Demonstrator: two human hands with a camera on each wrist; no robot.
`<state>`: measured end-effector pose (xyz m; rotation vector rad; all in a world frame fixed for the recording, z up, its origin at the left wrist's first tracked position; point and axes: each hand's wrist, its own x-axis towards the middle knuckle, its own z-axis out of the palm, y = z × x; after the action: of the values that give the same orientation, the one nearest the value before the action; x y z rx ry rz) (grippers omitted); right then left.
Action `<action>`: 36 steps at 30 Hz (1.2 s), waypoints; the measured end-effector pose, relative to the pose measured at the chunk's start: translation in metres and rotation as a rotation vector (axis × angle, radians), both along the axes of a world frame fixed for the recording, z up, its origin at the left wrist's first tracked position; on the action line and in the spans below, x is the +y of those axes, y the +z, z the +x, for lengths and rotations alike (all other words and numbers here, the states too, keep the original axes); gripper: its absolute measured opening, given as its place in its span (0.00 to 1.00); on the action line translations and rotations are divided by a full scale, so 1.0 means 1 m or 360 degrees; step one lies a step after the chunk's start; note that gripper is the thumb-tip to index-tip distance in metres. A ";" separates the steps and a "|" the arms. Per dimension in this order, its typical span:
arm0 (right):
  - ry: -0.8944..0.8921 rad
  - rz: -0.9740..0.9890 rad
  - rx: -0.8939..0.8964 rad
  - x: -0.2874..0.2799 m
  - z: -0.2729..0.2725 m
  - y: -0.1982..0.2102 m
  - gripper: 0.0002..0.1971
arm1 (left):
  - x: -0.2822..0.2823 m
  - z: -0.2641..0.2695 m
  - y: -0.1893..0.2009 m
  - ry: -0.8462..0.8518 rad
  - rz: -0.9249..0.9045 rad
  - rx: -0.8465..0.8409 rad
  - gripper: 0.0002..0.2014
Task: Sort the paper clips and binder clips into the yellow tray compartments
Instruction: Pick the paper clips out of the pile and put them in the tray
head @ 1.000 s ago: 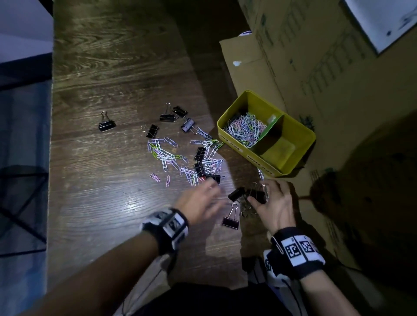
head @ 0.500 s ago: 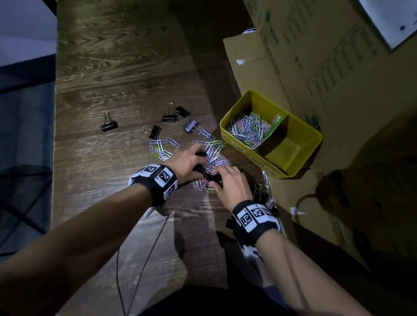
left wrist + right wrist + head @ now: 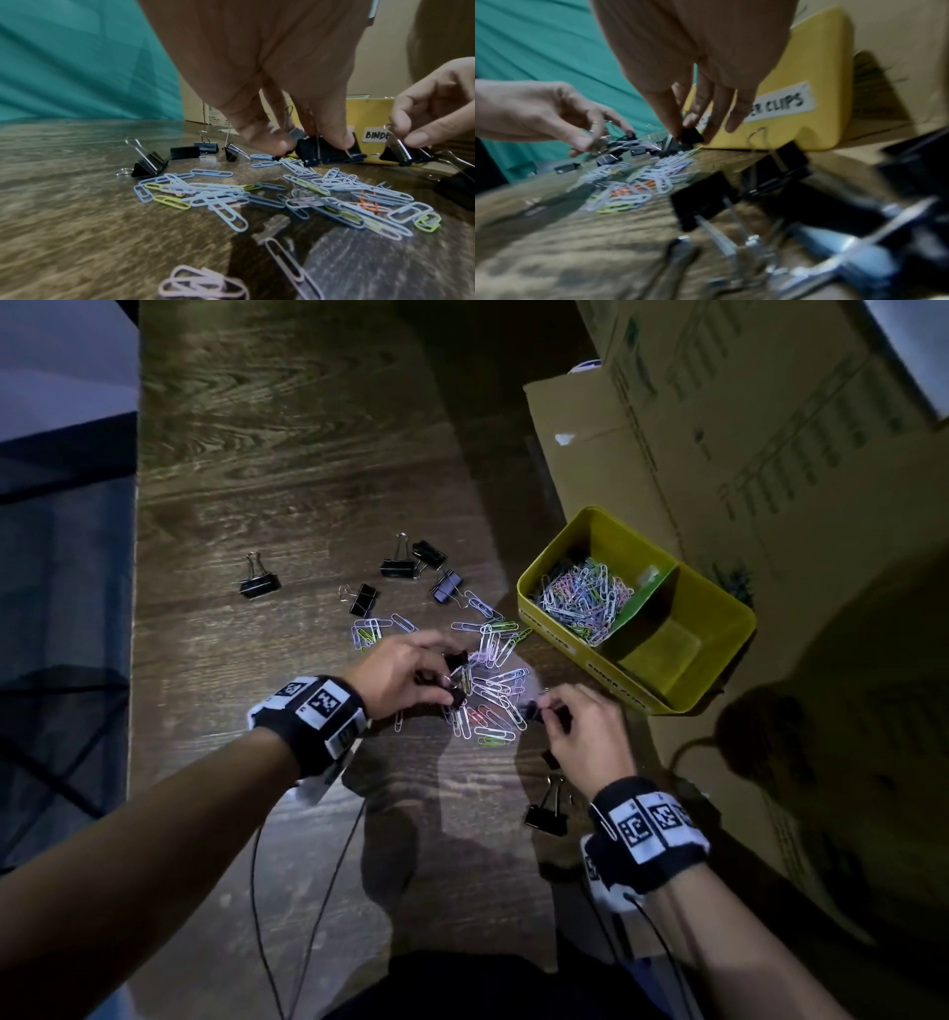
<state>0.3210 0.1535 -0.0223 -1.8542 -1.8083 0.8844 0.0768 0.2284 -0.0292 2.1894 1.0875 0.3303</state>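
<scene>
A yellow tray [image 3: 719,613] stands at the right; its left compartment holds a heap of paper clips [image 3: 580,600] and its right compartment [image 3: 662,652] is bare. Loose pastel paper clips [image 3: 490,695] lie in a pile on the wooden table between my hands. My left hand [image 3: 447,677] pinches a black binder clip [image 3: 329,153] at the pile's left side. My right hand [image 3: 547,711] pinches another black binder clip [image 3: 691,136] at the pile's right edge, close to the tray's front wall. Several more binder clips [image 3: 398,564] lie beyond the pile.
One binder clip [image 3: 259,582] sits alone at the far left, another [image 3: 547,814] lies by my right wrist. Cardboard boxes [image 3: 744,428] stand behind and right of the tray. The table's left edge [image 3: 136,618] drops off. Thin cables [image 3: 308,916] trail toward me.
Both hands first moved from near the table's front into the pile. Since then they have drawn apart, the right hand shifting right with a binder clip, the left still on its clip.
</scene>
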 end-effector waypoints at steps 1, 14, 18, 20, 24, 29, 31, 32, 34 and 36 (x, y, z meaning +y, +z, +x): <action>-0.0038 -0.0020 -0.0088 -0.001 0.003 -0.001 0.08 | -0.001 0.000 0.001 0.0005 -0.0064 0.0011 0.09; -0.0163 -0.0279 0.0094 0.006 -0.030 0.043 0.19 | -0.020 0.007 0.022 0.0475 -0.0871 -0.0481 0.06; -0.0534 -0.1072 0.1204 0.022 -0.061 0.025 0.06 | -0.028 0.008 0.020 0.0493 -0.1032 -0.0670 0.05; -0.0631 -0.1102 0.1401 0.026 -0.068 0.025 0.04 | -0.032 0.006 0.019 0.0518 -0.1086 -0.0742 0.06; -0.0703 -0.1004 0.1516 0.030 -0.065 0.023 0.13 | -0.035 0.000 0.020 0.0520 -0.1165 -0.0741 0.08; -0.0697 -0.0960 0.1602 0.029 -0.064 0.017 0.06 | -0.033 -0.009 0.024 0.0560 -0.1101 -0.0730 0.13; -0.0664 -0.0936 0.1614 0.029 -0.064 0.016 0.05 | -0.031 -0.016 0.025 0.0608 -0.1083 -0.0735 0.08; -0.0639 -0.0920 0.1606 0.029 -0.065 0.015 0.06 | -0.031 -0.019 0.025 0.0629 -0.1082 -0.0749 0.06; -0.0586 -0.0902 0.1624 0.030 -0.067 0.016 0.06 | -0.032 -0.025 0.023 0.0634 -0.1058 -0.0784 0.07; -0.0542 -0.0905 0.1658 0.031 -0.071 0.017 0.06 | -0.033 -0.029 0.019 0.0631 -0.1021 -0.0817 0.15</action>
<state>0.2496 0.1850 -0.0053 -1.4053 -0.6187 1.8689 0.0481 0.1952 -0.0100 1.2300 1.1219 0.5837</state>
